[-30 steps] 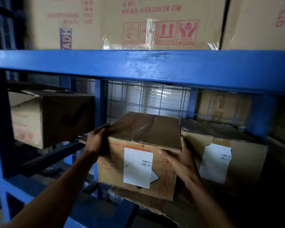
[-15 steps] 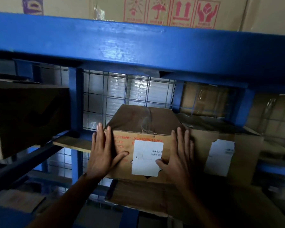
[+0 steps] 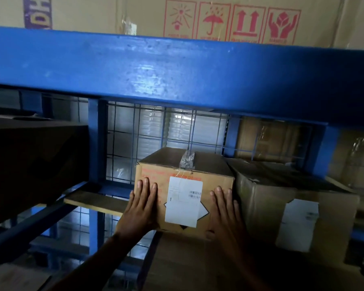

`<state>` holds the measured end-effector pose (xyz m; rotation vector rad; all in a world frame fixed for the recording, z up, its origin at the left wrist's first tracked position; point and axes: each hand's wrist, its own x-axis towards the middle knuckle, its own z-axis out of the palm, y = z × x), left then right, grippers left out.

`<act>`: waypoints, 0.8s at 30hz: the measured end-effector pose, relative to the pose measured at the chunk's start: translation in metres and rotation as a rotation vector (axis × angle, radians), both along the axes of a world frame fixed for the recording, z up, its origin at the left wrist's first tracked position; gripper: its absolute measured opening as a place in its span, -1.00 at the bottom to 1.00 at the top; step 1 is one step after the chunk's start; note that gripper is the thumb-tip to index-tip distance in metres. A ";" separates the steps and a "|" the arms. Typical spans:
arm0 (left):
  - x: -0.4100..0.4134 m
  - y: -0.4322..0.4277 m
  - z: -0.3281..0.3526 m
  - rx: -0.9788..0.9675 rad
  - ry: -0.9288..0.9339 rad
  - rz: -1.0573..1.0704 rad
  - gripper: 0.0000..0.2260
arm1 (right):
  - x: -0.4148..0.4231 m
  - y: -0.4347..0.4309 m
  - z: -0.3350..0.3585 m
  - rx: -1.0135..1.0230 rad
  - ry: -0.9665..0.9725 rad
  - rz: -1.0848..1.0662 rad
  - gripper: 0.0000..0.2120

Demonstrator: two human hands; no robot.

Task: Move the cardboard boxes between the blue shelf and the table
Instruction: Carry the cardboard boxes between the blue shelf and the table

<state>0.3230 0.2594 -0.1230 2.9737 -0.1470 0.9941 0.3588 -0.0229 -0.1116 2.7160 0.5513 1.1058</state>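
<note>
Progress: one small cardboard box (image 3: 184, 185) is on the blue shelf (image 3: 177, 74), on the middle level near its front edge and just beside a bigger box (image 3: 267, 206) on its right. Can't tell if the two touch. Left hand (image 3: 140, 208) and right hand (image 3: 226, 213) both lie flat on the box's front face, one each side of its white label (image 3: 184, 202). Fingers are straight and pressing, not curled round anything. So this looks like the end of a placement, w/ the box pushed in or squared up rather than lifted out. That's a judgement only, since flat palms suit pushing, not carrying. This box seems nearly done. What's left can't be judged, as the table isn't in view and neither are any boxes waiting on it.

Count:
- hands: 2
- boxes on the middle level: 2 at front (small one + bigger neighbour), plus approx. 2 dim ones behind the wire mesh (image 3: 147, 131) at the right rear
- dark box (image 3: 34, 164) in the left bay: 1
- upper level: 1 large box (image 3: 229, 17) w/ 4 red handling symbols; maybe more either side, but the seams are unclear
- white labels: 2
</note>
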 end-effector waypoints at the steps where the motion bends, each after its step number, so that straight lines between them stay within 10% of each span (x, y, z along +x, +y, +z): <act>1: 0.001 0.001 -0.002 0.009 -0.004 0.002 0.27 | 0.004 0.001 -0.003 0.000 -0.009 -0.005 0.08; 14: -0.028 -0.001 0.000 -0.132 0.041 -0.069 0.11 | -0.037 0.020 0.011 0.201 0.058 0.007 -0.14; 24: -0.172 0.034 -0.021 -0.745 0.091 0.384 -0.23 | -0.103 0.084 0.014 0.521 0.647 0.483 -0.41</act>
